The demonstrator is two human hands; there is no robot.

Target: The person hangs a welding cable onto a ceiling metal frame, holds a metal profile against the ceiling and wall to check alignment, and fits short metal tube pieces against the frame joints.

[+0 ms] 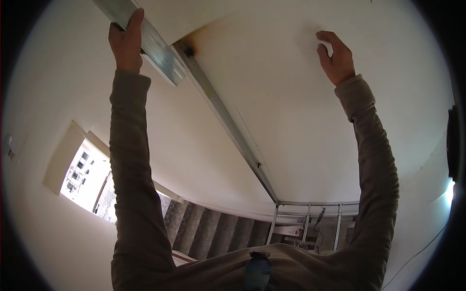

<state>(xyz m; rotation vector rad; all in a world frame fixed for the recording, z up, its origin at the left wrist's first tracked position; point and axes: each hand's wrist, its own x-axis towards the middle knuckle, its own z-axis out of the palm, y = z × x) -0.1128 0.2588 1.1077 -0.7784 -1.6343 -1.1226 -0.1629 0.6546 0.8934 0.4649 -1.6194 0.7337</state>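
Observation:
My left hand (127, 47) is raised at the upper left and closed around a galvanized metal channel (164, 54). The thumb lies across the channel's face, while most of the fingers are hidden behind it. The channel's lower end appears beside the top of a long metal rail (228, 119); whether they touch I cannot tell. That rail runs down along the pale surface, with a brown scorch mark (198, 40) near its top end. Up at the right, my right hand (337, 59) has its fingers curved and thumb apart, nothing visible between them, near the pale surface.
A staircase (208, 233) with patterned steps lies below. A bright window opening (87, 177) is at the left. Toward the lower right stands a metal stud frame (307, 220) with loose items behind it. A thin cable (418, 253) hangs along the right wall.

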